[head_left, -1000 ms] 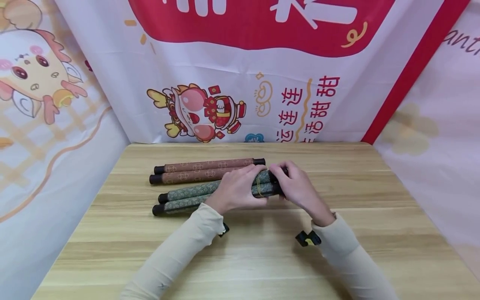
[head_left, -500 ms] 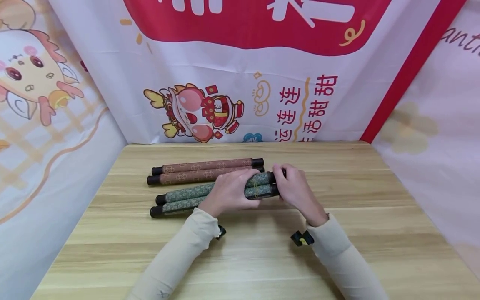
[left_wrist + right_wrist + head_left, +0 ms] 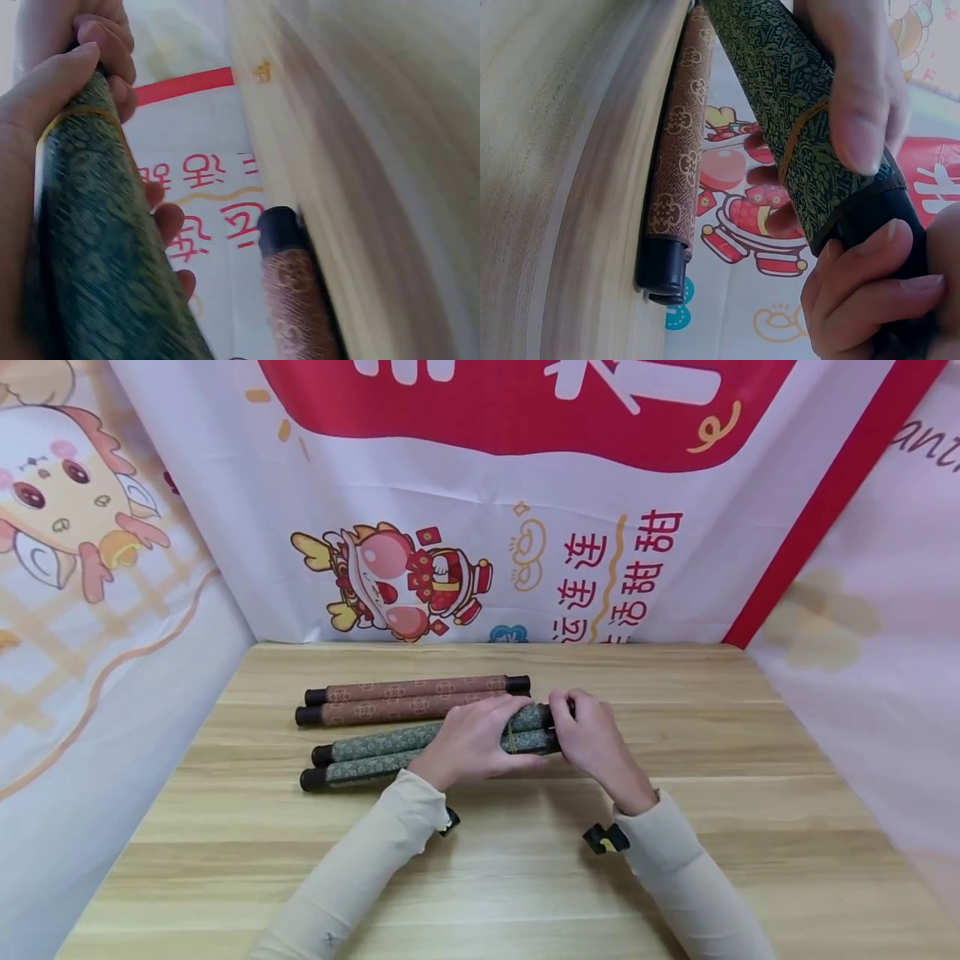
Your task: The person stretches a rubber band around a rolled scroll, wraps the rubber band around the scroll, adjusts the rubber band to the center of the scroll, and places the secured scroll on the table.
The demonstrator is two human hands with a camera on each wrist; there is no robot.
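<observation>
A green patterned scroll (image 3: 375,766), rolled as two rolls side by side with black end knobs, lies slanted in both hands in the head view. The left hand (image 3: 477,739) grips it from above near its right end, thumb on the near side and fingertips on the far side. Beside that hand, a thin yellow rubber band (image 3: 801,135) circles the scroll. The right hand (image 3: 592,735) holds the black knobs (image 3: 881,217) at the right end, its fingers curled around them. The left hand hides the scroll's middle.
Behind the green scroll, a brown patterned scroll (image 3: 405,697) with black knobs lies on the wooden table (image 3: 517,877). Printed cloth (image 3: 450,485) hangs along the table's back edge and at both sides.
The left thumb has stretched a little to the right along the green scroll. My right wrist has shifted slightly left, its fingers still on the knobs.
</observation>
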